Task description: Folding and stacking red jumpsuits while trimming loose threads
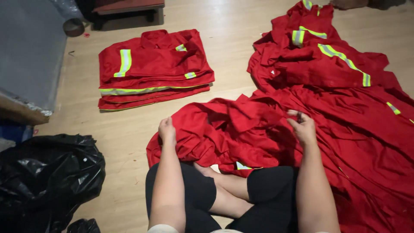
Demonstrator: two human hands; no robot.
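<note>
A big black plastic bag (47,172) sits on the wooden floor (120,129) at the person's left side. Its top is scrunched up, so what is inside cannot be seen. A small dark round tub (74,26) stands far off by the grey wall, and what is in it cannot be seen either.

The person sits with legs crossed on the floor. A crumpled red work jacket (228,129) lies right in front of the knees, spread out and bunched up. The left hand (167,130) rests on the left edge of this jacket, with its fingers curled down into the cloth, so its grip is closed on a fold. The right hand (303,126) is at the right part of the same jacket. Its fingertips are pinched together on a small bit of cloth, so this grip is narrow and tight. The jacket lies between the two hands, touching both.

Past the left hand, a neat stack of folded red jackets (153,67) with shiny yellow and grey stripes lies on the floor. To the right, a loose heap of red clothes (327,64) with the same stripes is piled up and runs down beside the right arm.
</note>
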